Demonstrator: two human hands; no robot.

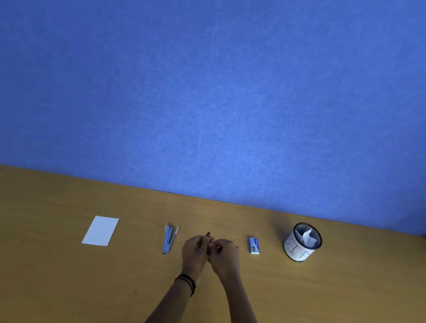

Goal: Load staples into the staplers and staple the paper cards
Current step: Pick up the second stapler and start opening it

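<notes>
stapler point(169, 239) lies beside left hand point(195, 251), staple box point(254, 245) near right hand point(225, 256).

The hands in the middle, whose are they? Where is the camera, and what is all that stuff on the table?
They belong to a person who wears one camera on the head, so you look down as they do. The left hand and right hand meet over the brown wooden table; their fingers pinch a tiny pale thing, too small to name. On the table are a white paper card, a blue stapler swung open, a small blue box, probably of staples, and a round pot labelled BIN with crumpled paper inside.
</notes>
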